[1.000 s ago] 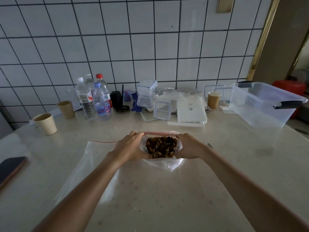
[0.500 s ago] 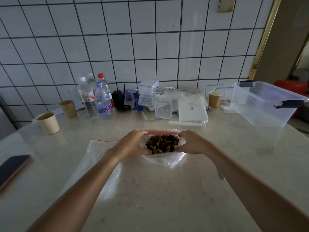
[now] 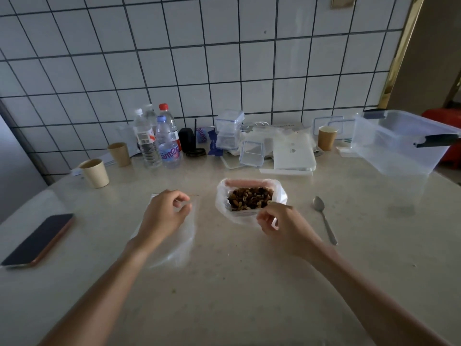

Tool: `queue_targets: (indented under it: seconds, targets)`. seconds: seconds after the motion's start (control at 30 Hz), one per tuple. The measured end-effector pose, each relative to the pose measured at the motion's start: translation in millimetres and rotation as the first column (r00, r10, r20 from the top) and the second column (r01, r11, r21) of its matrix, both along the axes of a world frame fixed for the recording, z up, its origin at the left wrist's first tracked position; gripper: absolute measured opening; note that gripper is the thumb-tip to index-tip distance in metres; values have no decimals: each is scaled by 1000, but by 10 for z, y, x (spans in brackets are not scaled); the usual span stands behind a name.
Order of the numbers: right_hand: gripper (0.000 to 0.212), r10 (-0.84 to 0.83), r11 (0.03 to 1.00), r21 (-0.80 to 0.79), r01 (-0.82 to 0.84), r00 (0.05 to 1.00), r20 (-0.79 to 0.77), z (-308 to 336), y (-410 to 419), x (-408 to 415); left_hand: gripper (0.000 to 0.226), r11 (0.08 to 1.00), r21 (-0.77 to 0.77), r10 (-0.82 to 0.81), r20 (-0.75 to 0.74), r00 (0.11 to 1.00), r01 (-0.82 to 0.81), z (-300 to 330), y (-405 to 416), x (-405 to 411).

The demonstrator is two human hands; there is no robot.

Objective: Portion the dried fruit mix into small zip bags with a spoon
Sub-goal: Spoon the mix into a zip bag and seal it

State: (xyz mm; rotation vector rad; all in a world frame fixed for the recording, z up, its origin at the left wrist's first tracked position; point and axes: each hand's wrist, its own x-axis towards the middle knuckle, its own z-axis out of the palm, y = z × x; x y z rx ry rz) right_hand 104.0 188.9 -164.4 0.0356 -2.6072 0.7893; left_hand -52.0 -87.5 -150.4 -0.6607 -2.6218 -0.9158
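Fruit mix [image 3: 250, 201]: loose, in soft open bag [image 3: 280, 193] at surface [image 3: 249, 283] centre. Spoon [image 3: 324, 221] at 3 o'clock: rigid; take by handle. Zip bag [image 3: 174, 245] at 9 o'clock: limp, slippery; left hand [image 3: 163, 217] pinches its mouth. Right hand [image 3: 282, 224] pinches open bag's near rim.

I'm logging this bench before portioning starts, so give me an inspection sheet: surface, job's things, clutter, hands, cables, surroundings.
Surface: pale speckled countertop, a few dark specks.
Job's things: open bag of dried fruit mix; empty zip bag lying flat; spoon lying untouched to the right.
Clutter: phone, three paper cups, water bottles, small lidded boxes, large clear bin.
Hands: left hand pinches the zip bag's top edge; right hand at the mix bag's near rim, grip unclear.
Cables: nothing seen for certain.
Surroundings: white tiled wall.
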Motion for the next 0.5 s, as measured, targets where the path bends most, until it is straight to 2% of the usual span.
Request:
queue_targets:
  seconds: [0.07, 0.17, 0.27, 0.37, 0.5]
  targets:
    - [13, 21, 995, 94, -24, 999, 38, -99, -47, 37, 16, 993, -46, 109, -53, 993, -111, -61, -119, 23]
    - [15, 49, 984, 172, -48, 999, 0, -181, -62, 59, 37, 940, -195, 264, -102, 959, -280, -147, -253, 40]
    - [10, 62, 981, 186, -53, 997, -42, -230, -49, 69, 52, 895, -308, 317, -65, 946, -321, -271, -347, 64]
    - [9, 72, 978, 198, -61, 996, -47, -258, -41, 61, 45, 900, -286, 328, -52, 943, -329, -343, -410, 70]
    - [8, 70, 980, 192, -54, 995, -73, -283, -46, 40, 21, 934, -152, 321, -41, 946, -323, -348, -453, 48]
